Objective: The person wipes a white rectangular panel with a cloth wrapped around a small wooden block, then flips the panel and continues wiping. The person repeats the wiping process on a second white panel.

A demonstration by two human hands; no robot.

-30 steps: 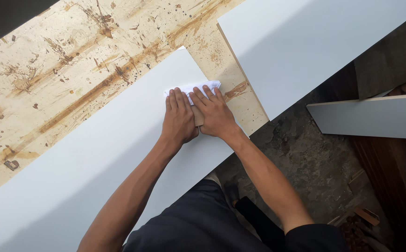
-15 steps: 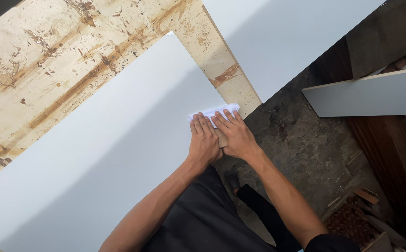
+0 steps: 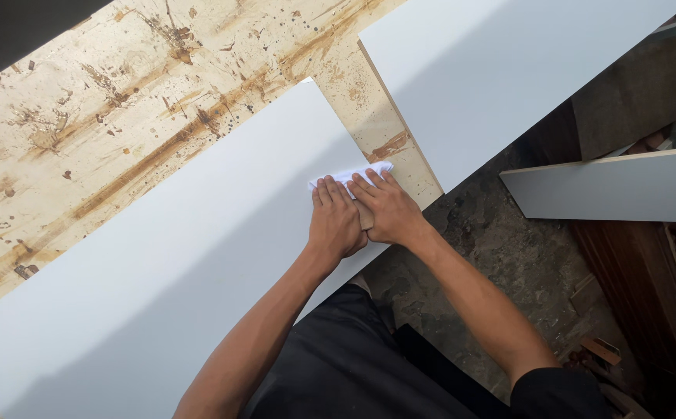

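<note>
White folded cloth [image 3: 351, 177] lies flat near the end of a long white panel [image 3: 167, 271], pinned under the left hand [image 3: 334, 221] and right hand [image 3: 384, 209], fingers pressed together and flat, gripping nothing. Stained plywood surface [image 3: 121, 109] underneath; a second white panel [image 3: 501, 70] lies beyond. Panel looks clean already.

Both forearms are bare to above the elbow; the right arm ends in a short black sleeve [image 3: 559, 392]; black clothing [image 3: 338, 365] covers the torso; no gloves, rings or watch show.
</note>
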